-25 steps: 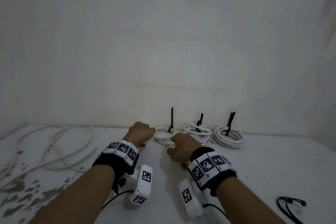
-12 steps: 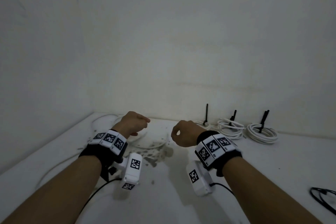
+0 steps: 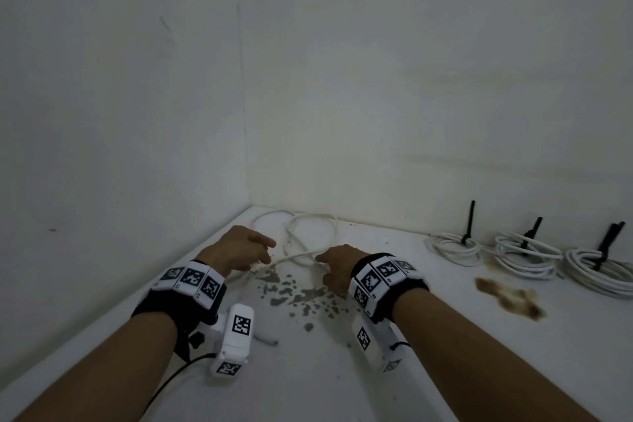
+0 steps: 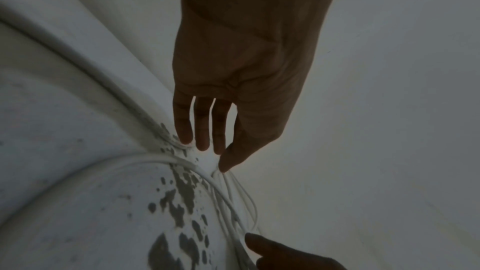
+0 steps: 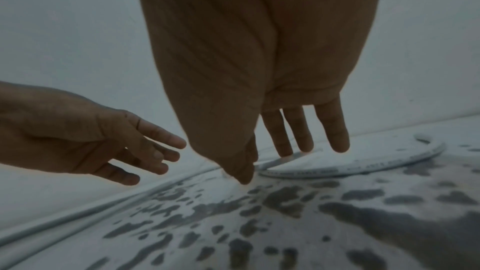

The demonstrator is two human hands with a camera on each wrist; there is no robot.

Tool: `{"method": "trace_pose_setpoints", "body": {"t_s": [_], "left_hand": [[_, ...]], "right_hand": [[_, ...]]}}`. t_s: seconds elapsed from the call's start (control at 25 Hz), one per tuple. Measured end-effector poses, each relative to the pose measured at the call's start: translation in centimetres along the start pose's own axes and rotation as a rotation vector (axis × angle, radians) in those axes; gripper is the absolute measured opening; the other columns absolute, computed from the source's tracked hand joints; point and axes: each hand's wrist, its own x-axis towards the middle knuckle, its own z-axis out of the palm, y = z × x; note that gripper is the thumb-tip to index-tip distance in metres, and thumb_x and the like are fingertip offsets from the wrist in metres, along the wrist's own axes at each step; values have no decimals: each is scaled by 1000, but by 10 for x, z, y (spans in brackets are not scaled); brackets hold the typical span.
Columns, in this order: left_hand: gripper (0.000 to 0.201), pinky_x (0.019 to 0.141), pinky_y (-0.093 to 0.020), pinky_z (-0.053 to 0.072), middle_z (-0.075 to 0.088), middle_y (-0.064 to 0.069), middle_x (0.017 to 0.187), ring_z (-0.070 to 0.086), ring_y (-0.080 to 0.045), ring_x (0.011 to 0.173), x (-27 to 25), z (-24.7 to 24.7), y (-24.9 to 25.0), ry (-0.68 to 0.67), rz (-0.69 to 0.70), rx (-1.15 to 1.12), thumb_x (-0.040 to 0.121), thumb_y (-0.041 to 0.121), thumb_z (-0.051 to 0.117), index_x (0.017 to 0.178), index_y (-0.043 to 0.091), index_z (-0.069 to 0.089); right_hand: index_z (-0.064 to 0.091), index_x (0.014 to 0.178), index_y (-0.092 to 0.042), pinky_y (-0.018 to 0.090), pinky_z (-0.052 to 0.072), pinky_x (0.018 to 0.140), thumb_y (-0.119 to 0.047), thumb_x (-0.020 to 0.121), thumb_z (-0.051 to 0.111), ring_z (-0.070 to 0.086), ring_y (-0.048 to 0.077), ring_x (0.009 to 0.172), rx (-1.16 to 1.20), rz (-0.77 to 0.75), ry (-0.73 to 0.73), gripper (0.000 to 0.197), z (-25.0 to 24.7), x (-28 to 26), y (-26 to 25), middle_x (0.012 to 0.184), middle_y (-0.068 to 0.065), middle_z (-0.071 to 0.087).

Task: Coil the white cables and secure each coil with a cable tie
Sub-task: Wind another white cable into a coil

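White-walled corner, stained white bench (image 3: pixel 445 370): I've swung away from three tied coils (image 3: pixel 527 252); left hand (image 3: pixel 239 248) and right hand (image 3: pixel 337 265), fingers apart, now reach the loose white cable (image 3: pixel 310 228).

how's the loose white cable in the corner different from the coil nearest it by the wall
The loose white cable sprawls in wide, uneven loops; the nearest coil is wound into a compact ring. The coil carries a black cable tie standing upright; the loose cable has none. Both hands, left hand and right hand, reach over the loose cable; the coil lies apart, untouched. Both are white, on the same surface.
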Motion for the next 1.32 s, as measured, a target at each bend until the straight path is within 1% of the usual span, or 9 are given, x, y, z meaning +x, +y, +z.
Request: {"method": "trace_pose_setpoints", "body": {"t_s": [0.28, 0.52, 0.64, 0.72, 0.8, 0.88, 0.96, 1.16, 1.32], "left_hand": [[17, 75, -25, 51, 68, -5, 95, 64, -18, 89, 10, 13, -18, -80, 27, 397, 82, 23, 77, 94, 13, 72], [40, 48, -21, 42, 62, -4, 71, 60, -17, 58, -2, 25, 5, -79, -129, -106, 97, 43, 56, 88, 7, 72], [47, 50, -24, 34, 47, -2, 66, 41, -16, 54, -3, 21, 23, -40, -128, -342, 99, 47, 50, 95, 5, 70], [41, 57, -28, 43, 56, -9, 86, 49, -18, 64, -3, 23, 36, 0, -116, -369, 99, 43, 52, 101, 3, 64], [60, 85, -35, 50, 50, -16, 137, 55, -27, 109, -4, 32, 44, -50, -99, -41, 91, 54, 60, 130, 10, 52], [103, 116, -40, 27, 15, -10, 162, 23, -30, 145, -9, 44, 55, -88, -4, 394, 76, 72, 64, 155, 21, 23], [108, 119, -36, 18, 14, -3, 163, 19, -24, 149, -20, 61, 75, -166, 176, 406, 73, 73, 66, 157, 27, 16], [65, 84, -26, 50, 64, 1, 120, 62, -14, 101, -33, 106, 106, -446, 400, 353, 78, 70, 62, 132, 34, 57], [35, 55, -21, 39, 59, -2, 83, 52, -12, 62, -48, 124, 102, -529, 401, 342, 101, 47, 43, 110, 25, 68]], "right_hand": [[73, 114, -24, 30, 49, 83, -37, 97, 59, 62, 25, 100, 179, -37, 187, 25, -26, 4, 7, 108, 6, 68], [71, 86, -21, 28, 42, 69, -26, 94, 60, 53, 23, 78, 886, 75, 727, 15, -99, -24, 39, 79, 2, 60], [72, 93, -16, 33, 50, 66, -24, 95, 59, 43, 16, 61, 1130, 52, 724, 16, -120, -58, 43, 69, -1, 47], [75, 93, -16, 33, 51, 64, -25, 93, 60, 37, 15, 57, 1220, -5, 693, 17, -130, -80, 41, 73, 0, 43], [76, 94, -16, 32, 51, 63, -26, 91, 61, 35, 14, 53, 1247, -37, 686, 19, -139, -96, 36, 75, 1, 42], [76, 96, -14, 32, 49, 61, -25, 91, 60, 33, 14, 50, 1269, -59, 688, 20, -149, -111, 30, 73, 1, 40], [75, 99, -12, 30, 48, 58, -23, 93, 59, 32, 13, 48, 1302, -119, 680, 21, -161, -125, 26, 70, 0, 37], [71, 96, -14, 27, 49, 51, -16, 98, 53, 32, 13, 44, 1463, -131, 887, 19, -186, -147, 34, 67, 1, 36], [69, 97, -14, 27, 50, 51, -16, 100, 48, 34, 15, 46, 1461, 24, 992, 21, -194, -162, 74, 65, 2, 41]]}}
